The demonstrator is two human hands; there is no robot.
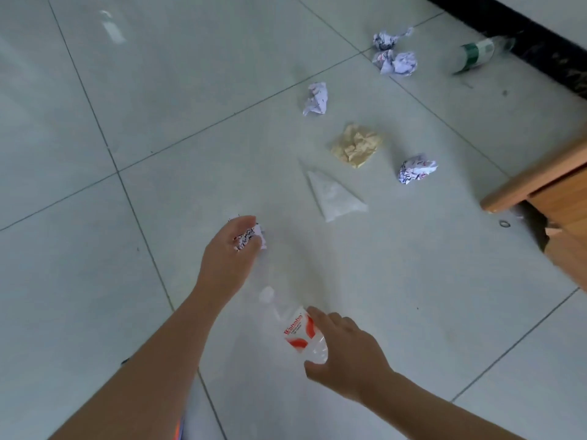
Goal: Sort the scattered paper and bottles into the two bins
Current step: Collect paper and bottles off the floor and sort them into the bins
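My left hand (pixel 227 258) is closed around a crumpled white paper ball with scribbles (pixel 251 236) just above the tiled floor. My right hand (pixel 346 350) grips a clear plastic bottle with a red-and-white label (pixel 297 331), its white cap pointing up-left. Further out lie a folded white paper triangle (pixel 333 196), a crumpled tan paper (pixel 357 146), and scribbled paper balls (pixel 416 169), (pixel 315 98), (pixel 395 60). A green-labelled clear bottle (pixel 476 54) lies at the far right. No bin is in view.
Pale tiled floor (pixel 127 122) all around. A wooden cabinet corner (pixel 546 192) juts in at the right, with a small metal ring (pixel 504 223) on the floor beside it. A dark skirting strip (pixel 540 36) runs along the top right.
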